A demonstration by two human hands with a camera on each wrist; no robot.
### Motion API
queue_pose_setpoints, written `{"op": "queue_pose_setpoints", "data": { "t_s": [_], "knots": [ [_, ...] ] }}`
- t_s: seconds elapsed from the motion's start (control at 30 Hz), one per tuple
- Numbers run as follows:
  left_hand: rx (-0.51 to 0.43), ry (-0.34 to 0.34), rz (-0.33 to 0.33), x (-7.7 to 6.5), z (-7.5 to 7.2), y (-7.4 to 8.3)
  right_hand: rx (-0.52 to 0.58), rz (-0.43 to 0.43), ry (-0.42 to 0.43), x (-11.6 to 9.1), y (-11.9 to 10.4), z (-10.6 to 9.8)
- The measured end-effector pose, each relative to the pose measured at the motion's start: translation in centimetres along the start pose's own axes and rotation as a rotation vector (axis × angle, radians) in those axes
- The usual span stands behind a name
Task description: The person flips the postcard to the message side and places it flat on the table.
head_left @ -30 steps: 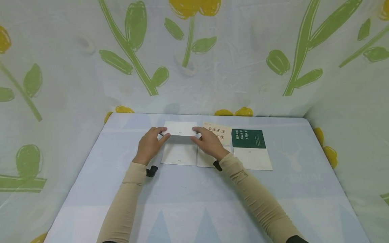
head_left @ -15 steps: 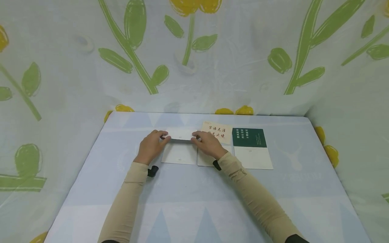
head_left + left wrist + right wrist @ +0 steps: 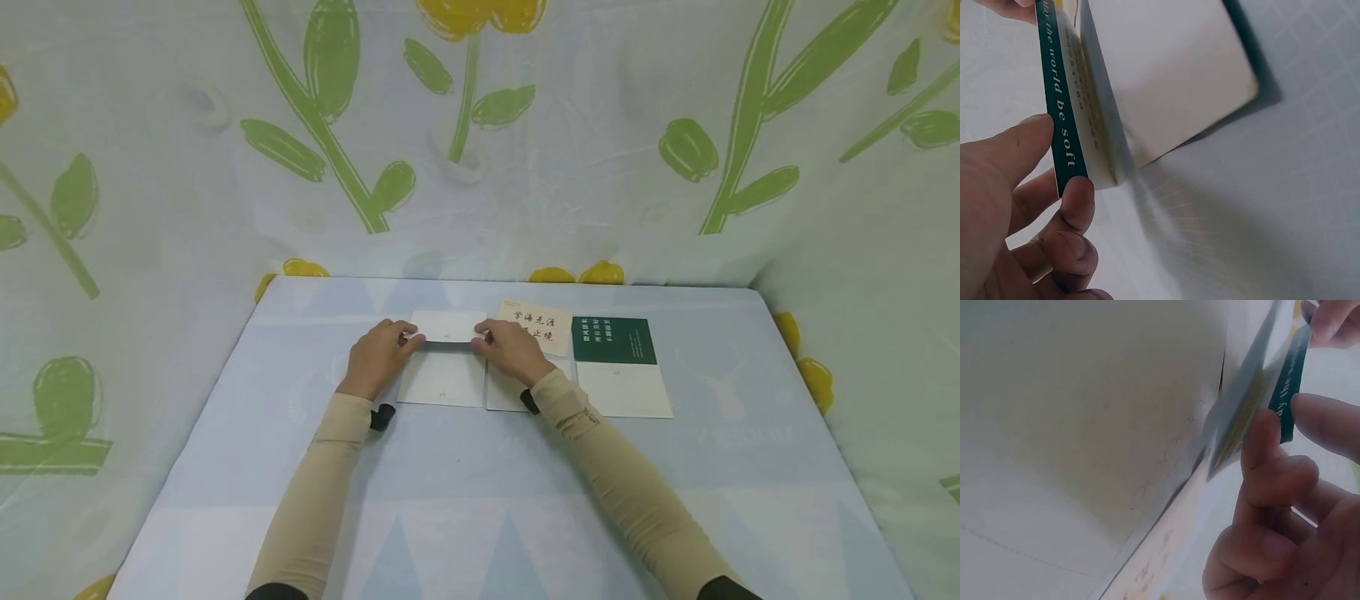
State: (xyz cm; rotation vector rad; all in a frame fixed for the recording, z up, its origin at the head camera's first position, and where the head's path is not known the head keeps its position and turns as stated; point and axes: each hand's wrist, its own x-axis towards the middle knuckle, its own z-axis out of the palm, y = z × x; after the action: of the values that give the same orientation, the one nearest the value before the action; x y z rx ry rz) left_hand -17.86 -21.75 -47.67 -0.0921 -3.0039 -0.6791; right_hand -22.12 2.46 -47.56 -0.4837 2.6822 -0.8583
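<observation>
Near the bench (image 3: 450,467)'s far edge, left of centre, the left hand (image 3: 377,358) and right hand (image 3: 516,353) pinch a card (image 3: 448,323) by its ends, fingers against thumbs. The step seems to be positioning it; next calls for even, level support.

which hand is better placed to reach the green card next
Likely the right: the right hand pinches the end of the white card nearer the green card, while the left hand pinches the opposite end. Both are occupied, so the right would need to let go first.
</observation>
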Motion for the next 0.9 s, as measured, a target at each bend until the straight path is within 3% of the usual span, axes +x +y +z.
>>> {"op": "queue_pose_setpoints", "data": {
  "t_s": [0.57, 0.9],
  "knots": [
    [0.027, -0.076, -0.048, 1.0, 0.7, -0.1, -0.044, 0.024, -0.015, 0.8, -0.2, 0.1],
    [0.061, -0.044, -0.025, 1.2, 1.1, 0.2, -0.109, 0.017, -0.03, 1.2, -0.5, -0.1]
  ]
}}
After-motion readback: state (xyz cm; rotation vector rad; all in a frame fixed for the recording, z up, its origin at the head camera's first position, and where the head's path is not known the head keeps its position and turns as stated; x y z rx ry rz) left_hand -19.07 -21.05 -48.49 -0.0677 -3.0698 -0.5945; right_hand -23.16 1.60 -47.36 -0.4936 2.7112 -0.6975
